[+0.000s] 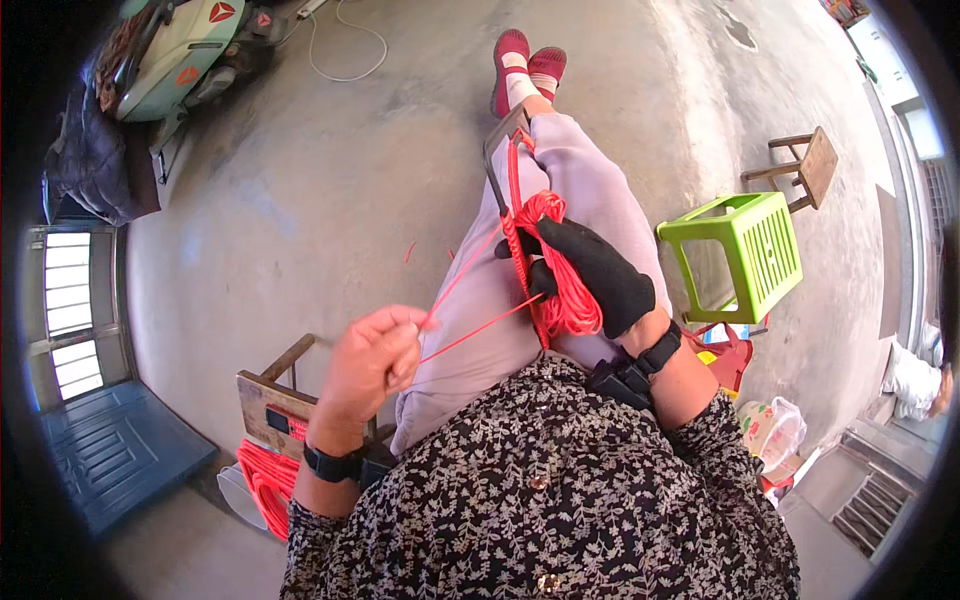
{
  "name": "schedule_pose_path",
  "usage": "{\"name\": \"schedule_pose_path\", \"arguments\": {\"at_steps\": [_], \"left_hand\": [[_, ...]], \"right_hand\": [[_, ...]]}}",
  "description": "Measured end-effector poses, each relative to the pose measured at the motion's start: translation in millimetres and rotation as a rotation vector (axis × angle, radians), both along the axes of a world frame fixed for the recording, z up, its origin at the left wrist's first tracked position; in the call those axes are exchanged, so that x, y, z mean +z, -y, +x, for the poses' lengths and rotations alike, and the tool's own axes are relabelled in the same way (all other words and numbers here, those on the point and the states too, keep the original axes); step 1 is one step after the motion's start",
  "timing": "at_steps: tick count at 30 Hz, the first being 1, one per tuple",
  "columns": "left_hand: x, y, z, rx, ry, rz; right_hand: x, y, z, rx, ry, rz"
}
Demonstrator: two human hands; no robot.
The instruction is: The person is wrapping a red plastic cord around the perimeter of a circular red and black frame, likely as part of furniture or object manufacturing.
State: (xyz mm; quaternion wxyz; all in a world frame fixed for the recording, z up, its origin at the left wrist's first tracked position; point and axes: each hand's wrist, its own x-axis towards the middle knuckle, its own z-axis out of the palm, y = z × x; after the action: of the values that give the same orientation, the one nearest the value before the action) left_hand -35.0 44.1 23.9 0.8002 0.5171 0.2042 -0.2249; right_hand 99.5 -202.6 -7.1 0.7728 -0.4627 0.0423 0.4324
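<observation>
Concrete floor (330, 190), left hand (370, 365) grip pinching red cord (470, 330), gloved right hand (600, 275) clamped on cord bundle (560, 290)

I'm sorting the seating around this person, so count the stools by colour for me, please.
Green plastic stool: 1
Brown wooden stool on the far right: 1
Brown wooden stool by the left hand: 1
Total: 3

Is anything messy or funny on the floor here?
A few short red cord scraps lie loose on the bare concrete floor, left of the person's legs. A white cable also trails in loops near the parked scooter.
</observation>
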Motion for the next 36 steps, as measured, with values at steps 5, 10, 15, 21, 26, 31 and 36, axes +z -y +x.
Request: {"name": "schedule_pose_path", "arguments": {"at_steps": [5,10,15,21,26,31,36], "left_hand": [[12,7,-10,-0.095,0.063,-0.009],[1,10,10,-0.05,0.279,-0.407],[17,36,78,0.266,0.483,-0.253],[-42,48,106,0.003,0.382,0.097],[-49,57,113,0.085,0.257,-0.111],[-62,24,118,0.313,0.309,-0.271],[29,-17,100,0.367,0.346,-0.365]], "right_hand": [[17,-1,-7,-0.098,-0.096,-0.028],[16,35,15,-0.271,0.088,0.075],[48,37,26,-0.436,0.581,-0.226],[26,1,34,0.165,1.548,-1.237],[19,-22,35,0.048,1.288,-0.825],[21,-7,40,-0.207,1.358,-0.749],[37,-13,42,-0.36,1.523,-0.741]]}}
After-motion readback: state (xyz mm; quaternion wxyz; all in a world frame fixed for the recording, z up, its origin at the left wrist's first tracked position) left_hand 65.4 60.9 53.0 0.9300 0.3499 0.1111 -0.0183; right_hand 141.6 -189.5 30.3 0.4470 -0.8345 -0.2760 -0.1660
